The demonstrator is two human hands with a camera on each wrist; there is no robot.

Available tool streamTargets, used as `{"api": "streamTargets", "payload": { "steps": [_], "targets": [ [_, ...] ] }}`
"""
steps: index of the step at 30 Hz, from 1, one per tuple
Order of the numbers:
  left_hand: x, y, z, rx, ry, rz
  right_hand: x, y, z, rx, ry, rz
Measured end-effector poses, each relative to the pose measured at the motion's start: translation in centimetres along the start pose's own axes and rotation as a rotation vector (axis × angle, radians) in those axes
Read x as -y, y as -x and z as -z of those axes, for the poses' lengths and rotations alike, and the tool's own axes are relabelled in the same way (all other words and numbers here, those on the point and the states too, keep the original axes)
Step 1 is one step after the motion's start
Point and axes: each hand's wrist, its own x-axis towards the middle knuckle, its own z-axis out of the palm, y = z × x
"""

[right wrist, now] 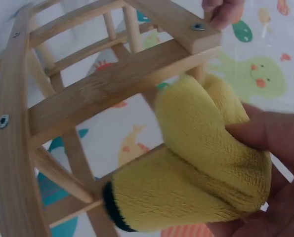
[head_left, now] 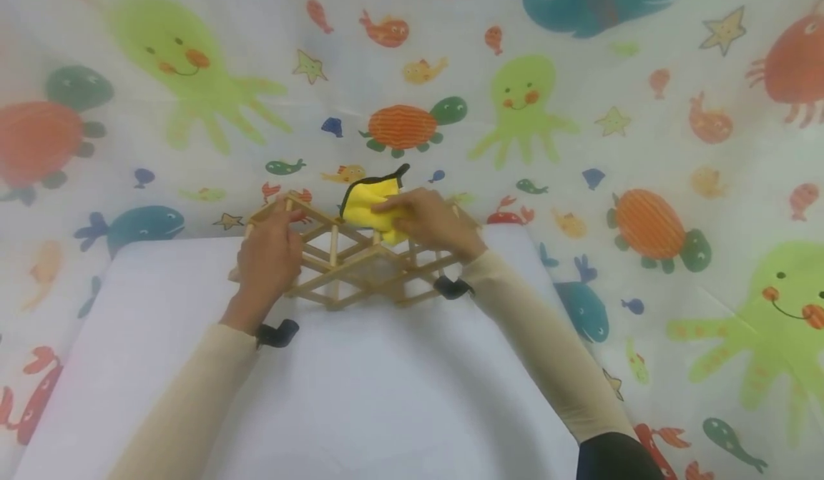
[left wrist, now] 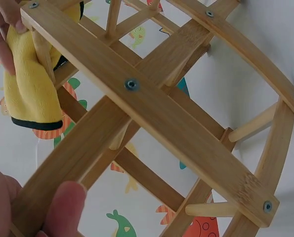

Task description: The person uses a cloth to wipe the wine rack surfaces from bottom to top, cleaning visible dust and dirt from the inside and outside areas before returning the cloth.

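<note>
A folding lattice rack of light wooden slats and round dowels stands on the white table, spread open. In the head view my left hand grips its upper left end; the thumb shows at a slat's end in the left wrist view. My right hand pinches a yellow cloth with black edging at the rack's top, right of the middle. Seen from the right wrist, the cloth is bunched and folded around a dowel just below a slat's end. Metal screws join the crossing slats.
The white table extends in front of the rack toward me. Behind and around it hangs a pale sheet printed with sea animals. Black straps stick out at both wrists.
</note>
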Motion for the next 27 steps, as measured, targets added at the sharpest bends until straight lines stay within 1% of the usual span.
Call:
{"api": "streamTargets", "payload": {
  "steps": [2,4,5,7,11,12,13,15,18,20,22,24,25,27],
  "targets": [
    [-0.1,0.1,-0.2,0.000,-0.001,0.000,-0.1,0.4,0.1,0.059,-0.009,0.013],
    [-0.2,0.2,-0.3,-0.010,-0.009,-0.007,-0.1,0.9,0.4,0.074,-0.018,0.027],
    [-0.2,0.2,-0.3,-0.017,-0.013,-0.011,0.0,1.0,0.6,0.064,-0.018,0.040],
    [-0.2,0.3,-0.3,-0.025,-0.019,-0.017,0.0,1.1,1.0,0.004,-0.014,0.056],
    [-0.2,0.5,-0.3,-0.024,-0.017,-0.012,0.1,0.8,1.3,-0.195,-0.041,0.033],
    [-0.2,0.5,-0.3,-0.023,-0.014,-0.007,0.1,0.5,1.2,-0.220,-0.050,0.019],
    [-0.2,0.6,-0.3,-0.022,-0.012,-0.003,0.1,0.3,1.1,-0.227,-0.058,0.000],
    [-0.3,0.7,-0.2,-0.015,-0.008,0.009,0.1,0.0,0.9,-0.187,-0.061,-0.047],
    [-0.5,0.8,-0.3,-0.003,0.006,0.028,0.0,-0.1,0.6,-0.058,-0.053,-0.093],
    [-0.7,0.9,-0.3,0.011,0.022,0.034,0.1,0.1,0.7,0.021,-0.047,-0.086],
    [-0.8,1.0,-0.2,0.017,0.039,0.037,0.1,0.3,1.0,0.055,-0.033,-0.037],
    [-0.9,1.2,0.0,0.028,0.054,0.045,0.3,0.3,1.4,0.024,-0.038,0.004],
    [-0.8,1.2,0.1,0.038,0.065,0.051,0.3,0.2,1.5,-0.012,-0.044,0.018],
    [-0.7,1.2,0.5,0.058,0.094,0.062,0.5,-0.2,1.8,-0.124,-0.037,0.029]
  ]
}}
